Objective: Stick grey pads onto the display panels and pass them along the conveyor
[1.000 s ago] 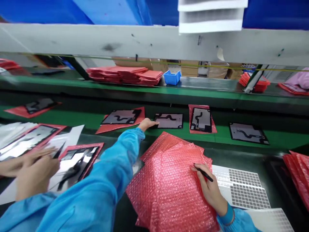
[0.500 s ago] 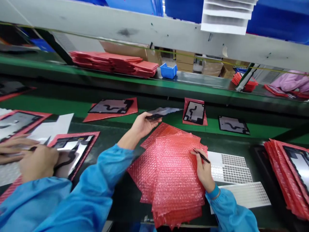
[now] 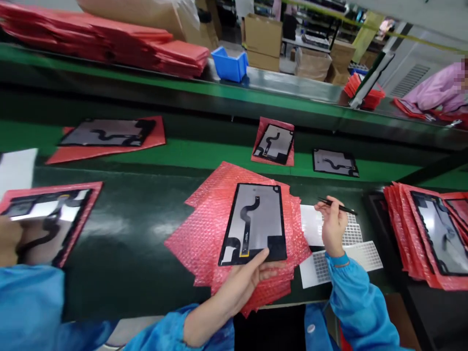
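Note:
My left hand (image 3: 244, 280) grips the near edge of a flat grey panel (image 3: 255, 222) with a black border and a curved black ribbon cable. The panel lies on a fanned stack of red bubble-wrap bags (image 3: 204, 229) in front of me. My right hand (image 3: 332, 225) is raised just right of the stack and pinches thin black tweezers (image 3: 338, 206) pointing right. Under that hand lie white sheets of small sticker grids (image 3: 361, 252).
A co-worker's hand (image 3: 9, 241) in a blue sleeve rests on another panel (image 3: 51, 214) at the left. More panels (image 3: 334, 162) ride on the green conveyor belt (image 3: 204, 152). Red bags holding panels (image 3: 431, 234) are stacked at the right. A blue bin (image 3: 229, 64) and red bag piles (image 3: 109, 39) sit on the far shelf.
My left hand lifted the panel off the belt, drew it back and set it on the red bags. My right hand rose off the stack and moved right with the tweezers.

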A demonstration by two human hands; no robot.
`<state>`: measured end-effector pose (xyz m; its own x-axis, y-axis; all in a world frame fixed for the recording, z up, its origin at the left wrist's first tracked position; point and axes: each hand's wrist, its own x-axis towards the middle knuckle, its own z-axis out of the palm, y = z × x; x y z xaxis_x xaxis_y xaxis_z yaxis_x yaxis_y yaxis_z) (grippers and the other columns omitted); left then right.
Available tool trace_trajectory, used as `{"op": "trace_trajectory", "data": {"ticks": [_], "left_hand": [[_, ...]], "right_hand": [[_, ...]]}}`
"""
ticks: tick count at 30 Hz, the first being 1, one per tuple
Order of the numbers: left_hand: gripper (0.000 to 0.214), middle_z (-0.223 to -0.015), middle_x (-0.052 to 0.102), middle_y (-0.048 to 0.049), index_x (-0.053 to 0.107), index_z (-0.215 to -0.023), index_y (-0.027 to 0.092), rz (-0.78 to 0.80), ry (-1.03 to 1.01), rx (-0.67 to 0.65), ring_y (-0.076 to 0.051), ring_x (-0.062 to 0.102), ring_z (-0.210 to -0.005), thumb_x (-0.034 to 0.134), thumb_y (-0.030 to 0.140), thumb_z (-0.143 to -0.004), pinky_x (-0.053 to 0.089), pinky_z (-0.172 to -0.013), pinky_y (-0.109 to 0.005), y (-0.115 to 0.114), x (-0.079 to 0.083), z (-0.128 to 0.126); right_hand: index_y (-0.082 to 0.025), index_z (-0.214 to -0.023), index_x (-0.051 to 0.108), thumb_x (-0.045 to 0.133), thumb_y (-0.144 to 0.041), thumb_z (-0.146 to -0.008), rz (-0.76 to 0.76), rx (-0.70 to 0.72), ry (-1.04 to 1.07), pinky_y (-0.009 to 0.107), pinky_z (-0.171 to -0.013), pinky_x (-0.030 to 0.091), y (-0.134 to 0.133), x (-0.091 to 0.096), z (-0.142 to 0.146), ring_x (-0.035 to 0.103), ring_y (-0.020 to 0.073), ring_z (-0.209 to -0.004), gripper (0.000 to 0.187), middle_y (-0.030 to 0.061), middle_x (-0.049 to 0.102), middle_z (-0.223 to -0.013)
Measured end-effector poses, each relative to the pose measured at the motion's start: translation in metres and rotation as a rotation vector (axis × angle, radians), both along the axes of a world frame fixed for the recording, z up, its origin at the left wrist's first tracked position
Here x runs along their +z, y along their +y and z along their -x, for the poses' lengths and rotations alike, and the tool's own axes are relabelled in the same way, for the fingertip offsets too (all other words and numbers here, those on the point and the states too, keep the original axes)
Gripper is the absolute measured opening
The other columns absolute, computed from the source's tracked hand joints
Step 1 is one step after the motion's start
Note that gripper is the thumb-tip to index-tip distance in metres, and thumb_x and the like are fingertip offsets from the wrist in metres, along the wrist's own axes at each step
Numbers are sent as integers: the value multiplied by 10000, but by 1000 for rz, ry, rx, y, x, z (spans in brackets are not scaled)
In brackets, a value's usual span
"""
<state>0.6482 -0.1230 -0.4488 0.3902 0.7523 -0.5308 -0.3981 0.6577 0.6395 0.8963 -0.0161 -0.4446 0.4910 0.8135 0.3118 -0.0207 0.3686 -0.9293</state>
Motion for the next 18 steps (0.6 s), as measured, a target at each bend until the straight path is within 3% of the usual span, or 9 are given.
{"op": "trace_trajectory", "data": {"ticks": [2, 4, 6, 8, 10, 12, 14, 16, 18], "left_hand": [[697, -1031, 822, -85, 732, -1057, 210, 86, -20, -143, -225, 796, -863, 777, 818, -720, 594, -690, -278, -6, -5, 11], [834, -998, 822, -159, 750, -1070, 165, 137, -42, -403, -239, 788, -707, 585, 930, -780, 530, -526, -276, -17, -5, 28], [842, -984, 822, -179, 759, -1077, 165, 66, -22, -638, -246, 786, -673, 469, 924, -855, 537, -524, -288, -25, 3, 44], [664, -1050, 825, -145, 761, -1151, 210, -226, 131, -741, -251, 807, -807, 519, 792, -943, 610, -653, -321, -22, 17, 55], [442, -1181, 810, -95, 741, -1278, 283, -658, 404, -752, -263, 792, -1027, 600, 594, -998, 644, -858, -374, -5, 33, 55], [352, -1302, 773, -73, 731, -1334, 306, -1096, 696, -672, -277, 732, -1203, 599, 420, -1029, 605, -1039, -437, 24, 43, 47], [340, -1374, 737, -93, 736, -1328, 252, -1439, 921, -531, -298, 690, -1274, 546, 306, -1051, 561, -1115, -497, 56, 47, 35], [334, -1382, 721, -132, 738, -1299, 181, -1657, 1064, -439, -311, 687, -1260, 523, 255, -1054, 569, -1097, -513, 81, 46, 22], [320, -1345, 729, -147, 738, -1271, 159, -1769, 1126, -443, -308, 696, -1221, 529, 257, -1049, 590, -1054, -491, 99, 44, 11]], "right_hand": [[-185, -1127, 675, 664, -558, -998, 47, 16, -49, 321, -670, 616, -5, 8, -27, 760, 177, -650, 395, 32, 784, -810], [-189, -1148, 664, 699, -544, -982, 125, 56, -128, 317, -630, 625, -12, 14, -52, 765, 184, -626, 394, 32, 794, -809], [-191, -1125, 659, 714, -556, -972, 214, 106, -213, 322, -611, 638, -18, 14, -71, 779, 200, -632, 399, 36, 799, -790], [-192, -1065, 657, 721, -585, -961, 306, 161, -286, 320, -585, 643, -23, 10, -84, 785, 214, -627, 411, 41, 794, -751], [-195, -1024, 656, 729, -611, -947, 380, 206, -339, 313, -564, 642, -25, 5, -91, 786, 218, -618, 429, 46, 790, -739], [-199, -1003, 656, 729, -635, -937, 410, 218, -367, 309, -559, 642, -24, 1, -94, 785, 216, -616, 448, 51, 791, -754], [-204, -1006, 654, 724, -650, -936, 409, 219, -379, 311, -569, 646, -19, -2, -96, 786, 214, -623, 457, 52, 792, -762], [-212, -1009, 650, 718, -651, -940, 402, 241, -379, 312, -582, 648, -11, -2, -96, 787, 212, -629, 450, 48, 793, -759], [-221, -1013, 646, 713, -649, -947, 396, 276, -361, 310, -596, 647, -2, -4, -97, 784, 206, -630, 438, 41, 792, -758]]}}
